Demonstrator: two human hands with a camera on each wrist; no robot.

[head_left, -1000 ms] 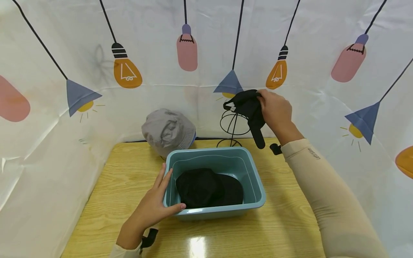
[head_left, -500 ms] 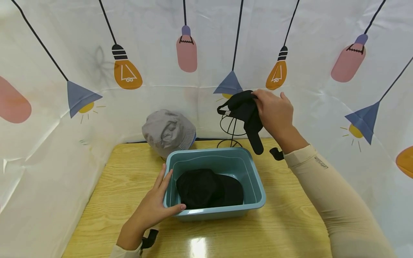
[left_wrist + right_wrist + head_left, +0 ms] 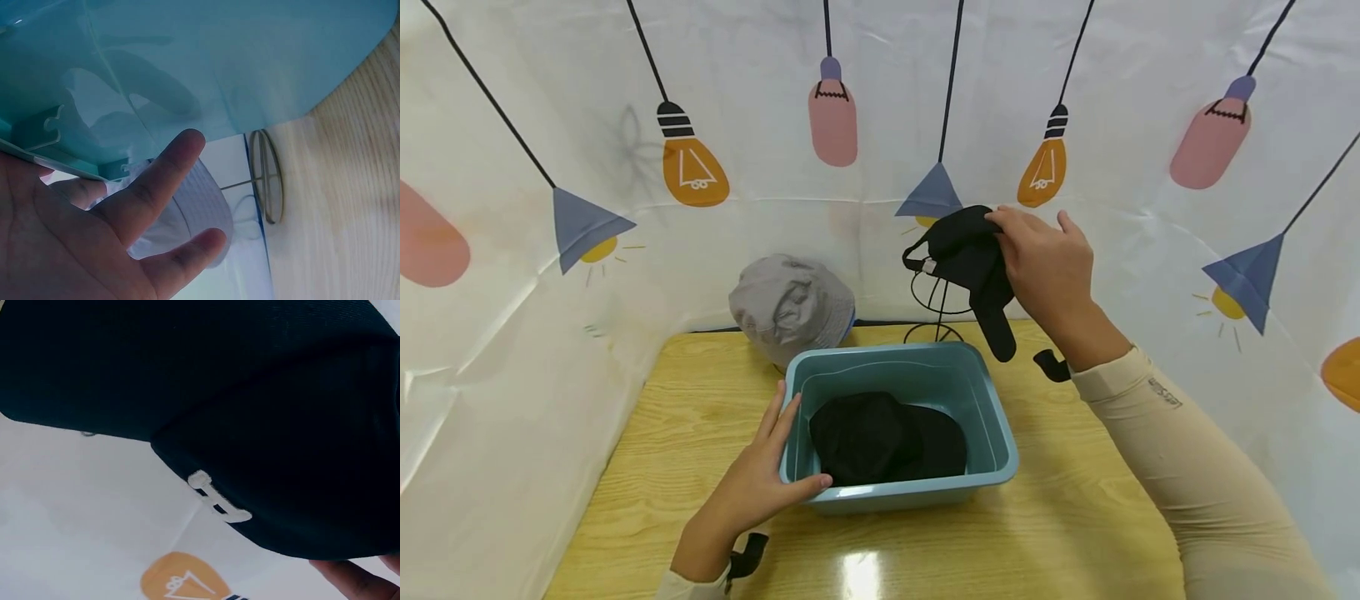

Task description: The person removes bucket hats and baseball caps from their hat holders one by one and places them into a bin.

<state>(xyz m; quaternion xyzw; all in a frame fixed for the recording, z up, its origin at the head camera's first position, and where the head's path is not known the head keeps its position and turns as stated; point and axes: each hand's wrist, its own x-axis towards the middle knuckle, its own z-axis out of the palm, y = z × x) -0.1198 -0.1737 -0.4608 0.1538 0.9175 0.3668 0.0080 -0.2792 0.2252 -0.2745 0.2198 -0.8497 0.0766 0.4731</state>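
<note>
My right hand (image 3: 1047, 265) pinches a black baseball cap (image 3: 970, 254) by its crown, holding it up over the back right of the tub. The cap hangs with its brim down and its back strap out to the left. White embroidery (image 3: 222, 503) shows on its front in the right wrist view. Behind it, partly covered, is a black wire hat stand (image 3: 942, 310). My left hand (image 3: 754, 473) rests on the left side of a blue plastic tub (image 3: 1000, 477), its fingers straight and thumb along the front rim. Inside the tub lies another black cap (image 3: 876, 442).
A grey bucket hat (image 3: 792, 304) sits behind the tub's left corner, and its pale brim (image 3: 215, 215) shows past my left fingers. The wooden table (image 3: 647, 467) ends at the back against a white sheet (image 3: 760, 150) printed with lamps.
My right hand has lowered the cap slightly and swung its strap end leftward, while the wrist has shifted a little right. The left hand, tub and grey hat stay put.
</note>
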